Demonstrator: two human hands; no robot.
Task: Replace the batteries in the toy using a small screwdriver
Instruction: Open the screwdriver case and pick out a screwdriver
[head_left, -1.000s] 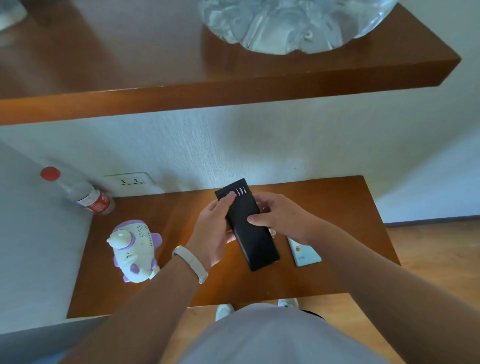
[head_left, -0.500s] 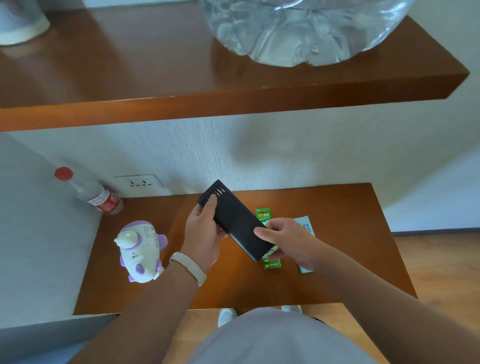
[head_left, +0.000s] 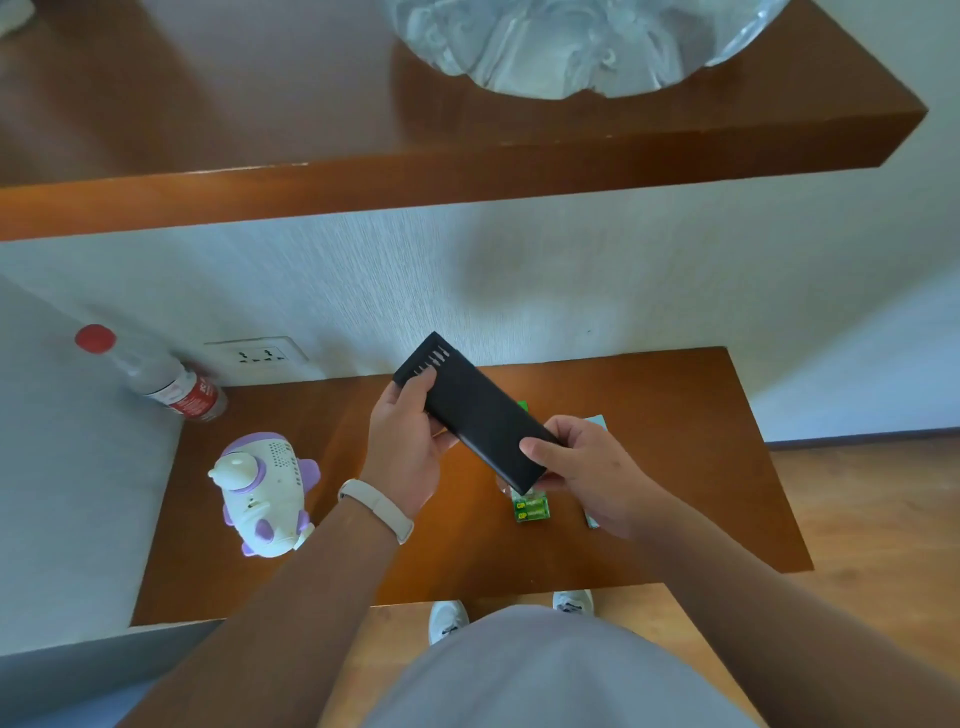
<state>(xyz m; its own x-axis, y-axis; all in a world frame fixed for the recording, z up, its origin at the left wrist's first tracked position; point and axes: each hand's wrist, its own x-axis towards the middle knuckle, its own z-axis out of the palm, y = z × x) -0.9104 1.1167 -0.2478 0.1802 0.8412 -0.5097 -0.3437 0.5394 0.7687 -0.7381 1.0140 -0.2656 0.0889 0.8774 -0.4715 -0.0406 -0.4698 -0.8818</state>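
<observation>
A long black screwdriver-kit box (head_left: 475, 413) with small white tool pictures at its far end hangs slanted above the wooden table (head_left: 649, 426). My left hand (head_left: 402, 447) grips its far left end. My right hand (head_left: 582, 470) pinches its near right end. A white and purple toy (head_left: 265, 493) lies on the table's left side, apart from both hands. A green pack of batteries (head_left: 531, 508) lies under the box, partly hidden by it.
A light blue flat pack (head_left: 592, 519) lies mostly hidden under my right hand. A plastic bottle with a red cap (head_left: 156, 379) leans in the back left corner by a wall socket (head_left: 260, 356). A wooden shelf (head_left: 467, 176) juts out overhead.
The box has turned from nearly lengthwise to a slant, its far end swinging left. My right hand slid to its near end, and the green batteries came into view.
</observation>
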